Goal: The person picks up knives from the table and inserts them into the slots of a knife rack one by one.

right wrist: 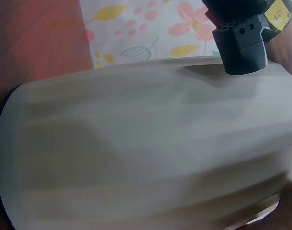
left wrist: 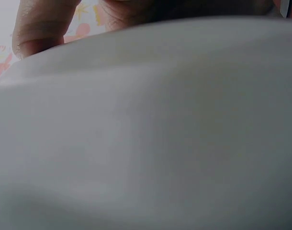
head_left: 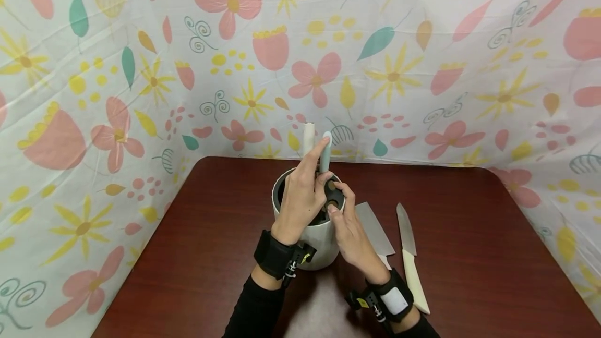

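Note:
A white round holder [head_left: 315, 246] with a dark inside stands near the table's middle. From it rise a white handle [head_left: 308, 140] and a pale mint handle [head_left: 325, 155]. My left hand [head_left: 301, 194] reaches over its opening, the straight index finger touching the mint handle; its other fingers are mostly hidden. My right hand [head_left: 351, 228] is at the right rim, thumb and finger pinching a dark piece with two round openings [head_left: 331, 192] inside. Both wrist views are mostly filled by the holder's pale wall [left wrist: 151, 124], with some fingers [left wrist: 43, 24] at the rim in the left one.
Right of the holder lie a cleaver [head_left: 375, 229], its handle partly behind my right wrist, and a knife [head_left: 412, 260] with a cream handle. The brown table [head_left: 206, 233] ends at a flowered cloth [head_left: 188, 56] at the back and sides.

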The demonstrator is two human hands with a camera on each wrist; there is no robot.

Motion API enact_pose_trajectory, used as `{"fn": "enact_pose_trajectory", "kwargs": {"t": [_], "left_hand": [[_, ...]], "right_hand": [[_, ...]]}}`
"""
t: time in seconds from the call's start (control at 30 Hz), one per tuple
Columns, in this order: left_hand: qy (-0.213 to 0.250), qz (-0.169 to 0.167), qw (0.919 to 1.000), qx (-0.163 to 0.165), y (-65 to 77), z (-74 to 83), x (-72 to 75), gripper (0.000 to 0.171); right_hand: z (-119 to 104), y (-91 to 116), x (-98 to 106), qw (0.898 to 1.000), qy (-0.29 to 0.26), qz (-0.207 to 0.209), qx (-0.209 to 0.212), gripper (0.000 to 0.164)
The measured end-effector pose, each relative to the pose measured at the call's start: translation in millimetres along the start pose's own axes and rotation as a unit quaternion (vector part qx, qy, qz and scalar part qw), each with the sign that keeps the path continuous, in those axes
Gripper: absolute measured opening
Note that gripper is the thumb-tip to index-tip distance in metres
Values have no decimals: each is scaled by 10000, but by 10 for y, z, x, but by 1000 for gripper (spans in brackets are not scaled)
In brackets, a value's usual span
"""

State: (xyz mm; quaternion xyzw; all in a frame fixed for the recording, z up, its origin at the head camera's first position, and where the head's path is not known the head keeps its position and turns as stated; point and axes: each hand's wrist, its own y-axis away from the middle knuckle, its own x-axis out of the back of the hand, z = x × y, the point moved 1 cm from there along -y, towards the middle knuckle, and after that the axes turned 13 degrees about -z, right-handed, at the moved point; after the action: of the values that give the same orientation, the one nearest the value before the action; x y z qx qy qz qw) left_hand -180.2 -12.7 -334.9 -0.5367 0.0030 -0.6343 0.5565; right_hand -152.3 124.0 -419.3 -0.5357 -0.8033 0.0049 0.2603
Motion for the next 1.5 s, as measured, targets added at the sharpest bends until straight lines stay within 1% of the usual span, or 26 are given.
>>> {"fn": "enact_pose_trajectory", "kwargs": {"t": [0.17,0.33,0.6,0.83,1.0,1.1,1.3,1.5], "left_hand": [[44,-41,9999,110,0,-14,-9,70],[99,-67,9998,153,-11,-12,-6,69],[142,-104,9995,251,-40,-15,-1,77],[-133,-265,9983,494,-30,-28,-22,74],[-164,-271,9979,570,0,-25,-37,70],[-257,-216,9979,557,6,-18,-51,67],[-713,-128,9965,423,5,-2,-58,62],[-983,-22,9947,290,14,8,-61,60]], "right_hand": [[-6,3,-7,10000,-36,-28,-57,51],[2,0,-4,10000,-22,-47,-28,51],[-1,-11,10,10000,-31,-10,-10,50],[-10,-22,6,10000,30,29,-84,50],[4,-18,-2,9998,-43,-9,-192,51],[10,-13,2,9998,-49,-17,-213,51],[6,-19,13,9998,-46,-12,-176,51],[8,-18,8,9998,-108,-59,-128,51]]}}
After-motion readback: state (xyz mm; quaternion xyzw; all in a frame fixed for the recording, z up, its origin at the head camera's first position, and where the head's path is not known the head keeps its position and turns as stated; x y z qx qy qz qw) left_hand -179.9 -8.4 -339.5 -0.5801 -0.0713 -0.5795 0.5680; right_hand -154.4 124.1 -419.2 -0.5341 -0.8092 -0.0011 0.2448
